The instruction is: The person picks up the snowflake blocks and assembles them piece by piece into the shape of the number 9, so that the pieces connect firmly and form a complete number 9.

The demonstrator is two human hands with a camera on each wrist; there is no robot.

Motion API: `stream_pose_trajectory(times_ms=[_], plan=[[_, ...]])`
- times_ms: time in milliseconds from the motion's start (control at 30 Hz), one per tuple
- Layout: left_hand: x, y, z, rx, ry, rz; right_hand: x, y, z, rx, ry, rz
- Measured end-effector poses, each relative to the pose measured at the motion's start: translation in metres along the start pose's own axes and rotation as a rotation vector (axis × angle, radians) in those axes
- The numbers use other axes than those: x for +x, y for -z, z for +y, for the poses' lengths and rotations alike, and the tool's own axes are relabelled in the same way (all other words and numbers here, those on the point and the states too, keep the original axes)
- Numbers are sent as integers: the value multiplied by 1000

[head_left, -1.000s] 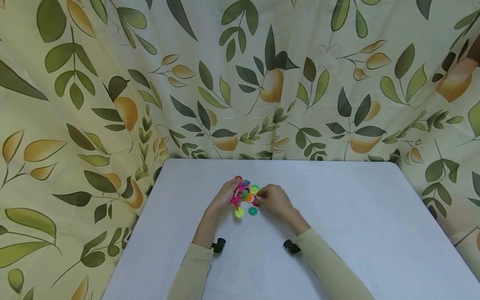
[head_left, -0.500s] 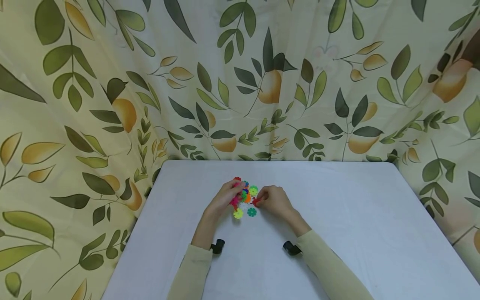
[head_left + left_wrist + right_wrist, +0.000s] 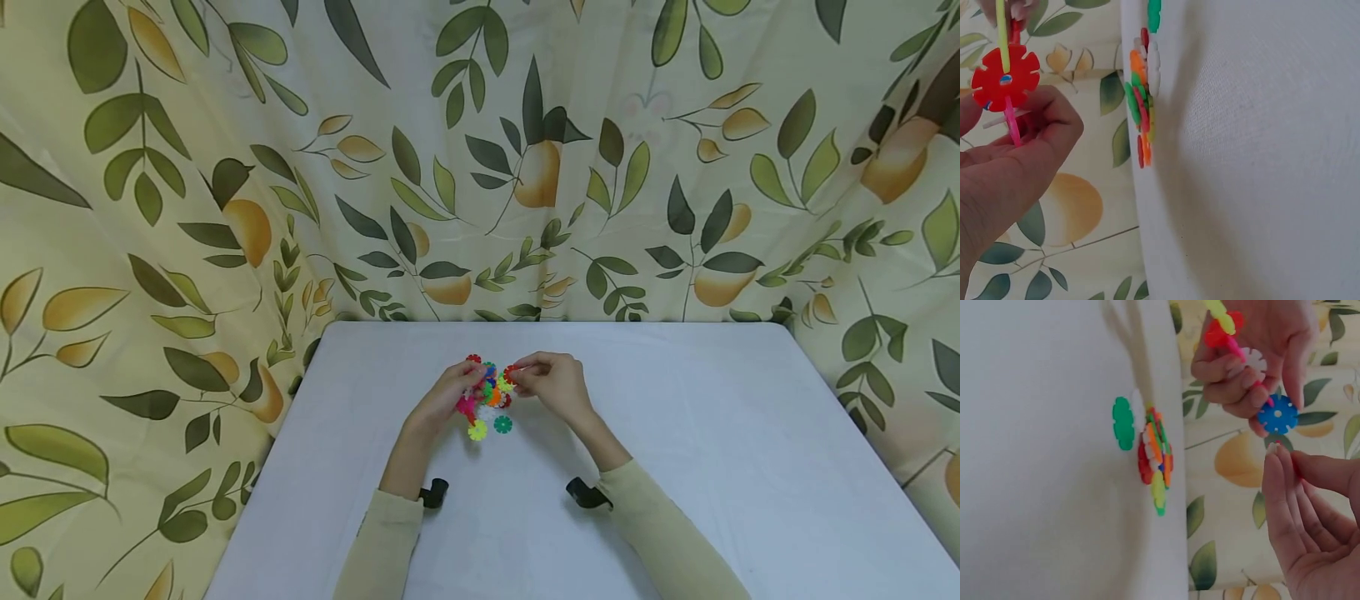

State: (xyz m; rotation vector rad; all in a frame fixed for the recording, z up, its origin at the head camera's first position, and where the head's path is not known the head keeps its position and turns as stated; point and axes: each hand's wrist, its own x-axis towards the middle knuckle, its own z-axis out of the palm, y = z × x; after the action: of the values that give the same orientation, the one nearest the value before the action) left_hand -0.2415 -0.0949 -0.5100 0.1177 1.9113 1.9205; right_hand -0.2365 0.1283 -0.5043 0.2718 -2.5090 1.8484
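Observation:
In the head view my left hand [image 3: 444, 398] holds a chain of notched plastic discs over the table. The right wrist view shows a yellow disc [image 3: 1221, 315], a red disc [image 3: 1222, 334], a white disc [image 3: 1254, 364] and, at its near end, a blue disc [image 3: 1279, 414], with pink discs seen edge-on between. My right hand [image 3: 558, 385] pinches a loose red disc [image 3: 510, 374] between thumb and fingertips. This disc is close to the blue one; whether they touch I cannot tell. My fingers hide most of it in the right wrist view.
Beneath the hands lies a small pile of loose discs, with a green disc [image 3: 503, 425] and a yellow disc [image 3: 477, 430] at its near side. The white-covered table [image 3: 675, 442] extends around it. A leaf-patterned curtain [image 3: 480, 167] hangs behind the table's far edge.
My right hand has taken a red disc from the pile's right side and lifted it up toward the chain. The left hand has stayed nearly in place, still holding the chain.

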Motion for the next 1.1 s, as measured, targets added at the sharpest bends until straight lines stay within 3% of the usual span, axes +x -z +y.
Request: stream_pose_trajectory(times_ms=[300, 800, 1100], plan=[[0, -2, 1, -29, 5, -40, -1, 1, -11, 66, 5, -3], [-2, -1, -1, -17, -13, -75, -3, 1, -12, 60, 41, -46], [-2, -1, -7, -86, 2, -102, -4, -3, -7, 99, 14, -44]])
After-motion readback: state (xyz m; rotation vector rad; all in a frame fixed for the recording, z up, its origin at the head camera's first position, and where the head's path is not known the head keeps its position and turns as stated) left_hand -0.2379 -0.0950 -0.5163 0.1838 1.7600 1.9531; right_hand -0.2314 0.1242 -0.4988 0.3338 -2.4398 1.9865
